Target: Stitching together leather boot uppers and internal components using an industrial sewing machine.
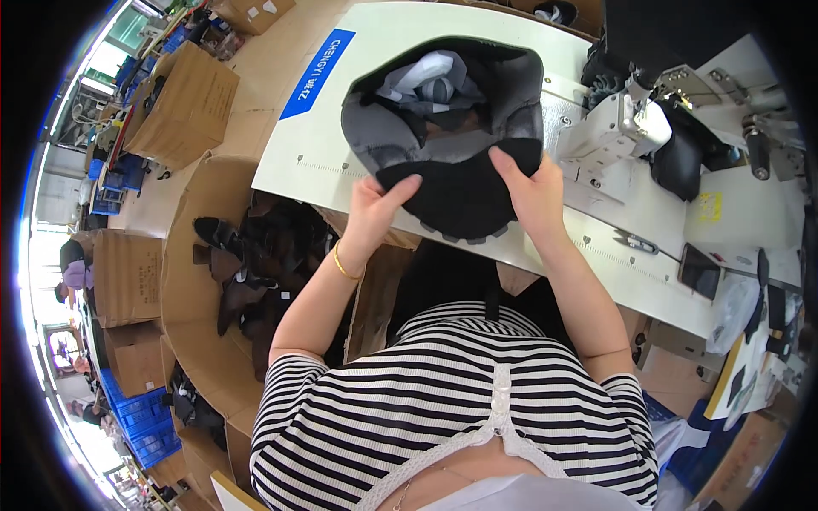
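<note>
A large black open-mouthed piece with grey lining is held over the white sewing-machine table; its exact kind I cannot make out. My left hand pinches its near left edge, the thumb on top of the black panel. At the near right edge my right hand grips the same panel, thumb pressed on top and fingers hidden beneath. Crumpled white and grey material shows inside its opening. Dark lobes stick out along the near lower rim of the piece.
A white sewing machine stands to the right. A small snipping tool and a dark phone-like slab lie on the table. At left, a big cardboard box holds dark shoe-like pieces. Further cartons stand beyond.
</note>
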The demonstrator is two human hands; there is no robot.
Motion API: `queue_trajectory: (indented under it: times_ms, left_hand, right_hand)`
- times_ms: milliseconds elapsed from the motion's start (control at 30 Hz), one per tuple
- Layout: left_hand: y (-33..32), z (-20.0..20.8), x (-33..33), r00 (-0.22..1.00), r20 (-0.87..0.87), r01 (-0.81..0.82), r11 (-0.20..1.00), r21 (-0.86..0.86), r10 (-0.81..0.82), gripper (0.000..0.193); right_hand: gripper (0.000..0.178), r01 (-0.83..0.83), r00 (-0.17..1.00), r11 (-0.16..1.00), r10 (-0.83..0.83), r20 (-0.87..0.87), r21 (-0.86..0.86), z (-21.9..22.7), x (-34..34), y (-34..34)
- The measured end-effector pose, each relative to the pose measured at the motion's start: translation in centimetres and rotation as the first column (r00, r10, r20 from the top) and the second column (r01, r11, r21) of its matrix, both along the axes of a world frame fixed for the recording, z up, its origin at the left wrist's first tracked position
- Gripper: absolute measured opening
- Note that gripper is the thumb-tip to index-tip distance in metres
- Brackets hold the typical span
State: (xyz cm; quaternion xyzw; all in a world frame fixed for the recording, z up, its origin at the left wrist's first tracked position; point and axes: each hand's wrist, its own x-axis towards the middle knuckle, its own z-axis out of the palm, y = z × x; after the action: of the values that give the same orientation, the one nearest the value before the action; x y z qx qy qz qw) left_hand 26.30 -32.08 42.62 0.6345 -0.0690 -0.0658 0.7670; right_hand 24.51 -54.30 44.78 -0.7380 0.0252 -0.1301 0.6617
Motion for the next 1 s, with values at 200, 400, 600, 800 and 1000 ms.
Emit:
queue_trajectory:
  times_ms: [200, 400, 600, 800, 1000]
  left_hand:
    - [-1.5, 0.9, -0.8, 0.914, -0.341, 0.026, 0.872, -0.489, -0.219, 0.025]
    - [-4.2, 4.8, -3.2, 0.891, -0.067, 0.444, 0.892, -0.08, -0.449, 0.032]
    - [-5.8, 7.0, -3.7, 0.914, 0.036, 0.405, 0.905, -0.129, -0.404, 0.034]
    - [-8.1, 10.0, -2.1, 0.908, 0.05, 0.419, 0.895, -0.152, -0.417, 0.031]
    - [-9.8, 11.3, 0.5, 0.908, 0.141, 0.404, 0.914, -0.045, -0.394, 0.025]
  right_hand:
    - [0.02, -0.009, 0.999, 0.848, 0.025, -0.023, 0.53, 0.0, -1.2, -1.2]
    - [0.021, -0.045, 0.994, 0.789, 0.093, -0.047, 0.613, 2.0, -4.2, -3.9]
    - [0.016, -0.169, 0.978, 0.81, 0.21, -0.01, 0.562, 3.5, -8.8, -4.9]
    - [0.017, -0.099, 0.993, 0.758, 0.119, 0.012, 0.645, 5.2, -8.3, -5.8]
    - [0.019, -0.168, 0.986, 0.743, 0.12, 0.119, 0.648, 5.6, -6.4, -7.0]
